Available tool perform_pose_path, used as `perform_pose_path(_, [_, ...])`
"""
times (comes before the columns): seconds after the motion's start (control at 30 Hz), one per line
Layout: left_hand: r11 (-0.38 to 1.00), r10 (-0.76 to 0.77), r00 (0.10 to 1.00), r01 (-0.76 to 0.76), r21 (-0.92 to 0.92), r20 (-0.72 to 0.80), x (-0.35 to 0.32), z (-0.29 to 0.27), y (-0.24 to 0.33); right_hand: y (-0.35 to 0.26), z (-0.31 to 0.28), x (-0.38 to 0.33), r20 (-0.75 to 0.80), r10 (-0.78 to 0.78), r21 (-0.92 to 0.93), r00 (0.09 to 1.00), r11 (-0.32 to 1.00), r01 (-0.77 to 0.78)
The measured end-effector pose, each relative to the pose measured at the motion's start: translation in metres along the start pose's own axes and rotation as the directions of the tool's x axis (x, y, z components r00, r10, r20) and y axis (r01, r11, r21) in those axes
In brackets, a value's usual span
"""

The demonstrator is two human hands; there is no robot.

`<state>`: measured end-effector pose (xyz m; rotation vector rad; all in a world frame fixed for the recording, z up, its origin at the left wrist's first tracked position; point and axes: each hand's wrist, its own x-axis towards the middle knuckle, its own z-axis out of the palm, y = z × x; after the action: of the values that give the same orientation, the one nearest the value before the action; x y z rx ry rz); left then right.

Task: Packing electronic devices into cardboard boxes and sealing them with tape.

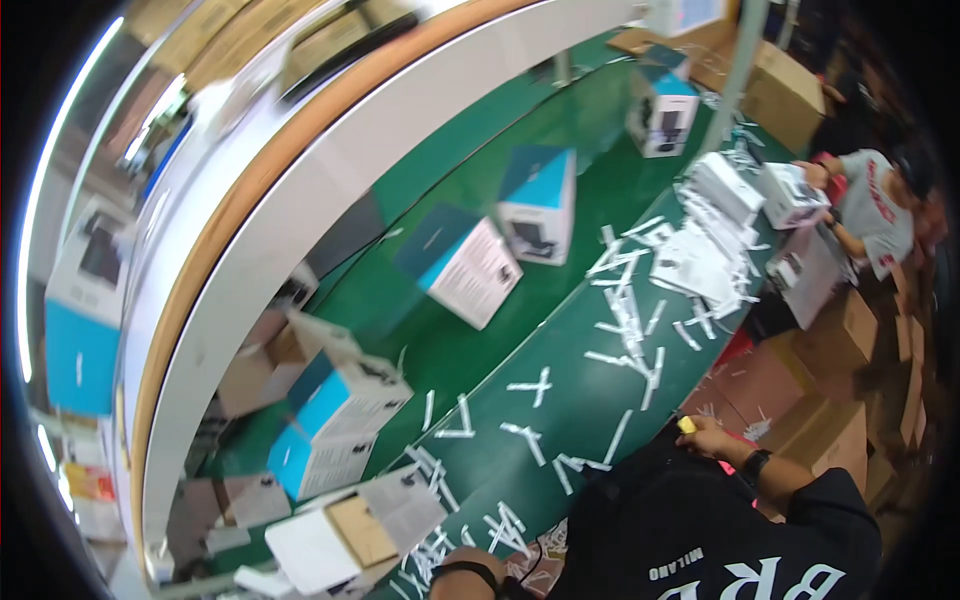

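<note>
At the right, my right hand (710, 437) is closed round a small yellow-and-black tool (686, 425), its exact kind too small to tell. The hand is beside the near edge of the green table (590, 400), close to my black shirt. Of my left arm, a bent part with a black band (468, 570) shows at the lower edge; the fingers are hidden. Nearest to it are an opened white carton (310, 550) with a brown cardboard insert (362, 530) and several white paper strips (508, 525).
Blue-and-white printed boxes (537, 215) stand on the green belt (590, 170) beyond the table. A heap of white leaflets (697, 262) lies farther along. A co-worker in grey (880, 205) holds a white box (793, 195). Brown cartons (830, 430) stand at the right.
</note>
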<state>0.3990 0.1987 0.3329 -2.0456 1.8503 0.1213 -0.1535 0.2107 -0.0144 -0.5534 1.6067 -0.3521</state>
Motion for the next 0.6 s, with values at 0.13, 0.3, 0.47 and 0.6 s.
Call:
perform_pose_path(0.13, [0.97, -0.243, 0.969, 0.242, -0.033, -0.045, -0.119, 0.097, -0.115, -0.029, 0.013, -0.003, 0.007, -0.038, -0.221, 0.999, 0.975, 0.038])
perform_pose_path(0.3, [0.904, -0.427, 0.896, 0.416, -0.102, -0.123, -0.21, 0.203, -0.204, -0.057, 0.034, -0.001, 0.04, -0.015, -0.382, 0.999, 0.924, 0.03])
perform_pose_path(0.47, [0.841, -0.537, 0.823, 0.503, -0.199, -0.188, -0.22, 0.285, -0.254, -0.065, 0.046, -0.009, -0.005, -0.027, -0.36, 1.0, 0.933, 0.023])
perform_pose_path(0.6, [0.777, -0.625, 0.745, 0.568, -0.27, -0.231, -0.215, 0.328, -0.278, -0.06, 0.051, -0.017, -0.022, -0.025, -0.348, 0.999, 0.937, 0.016])
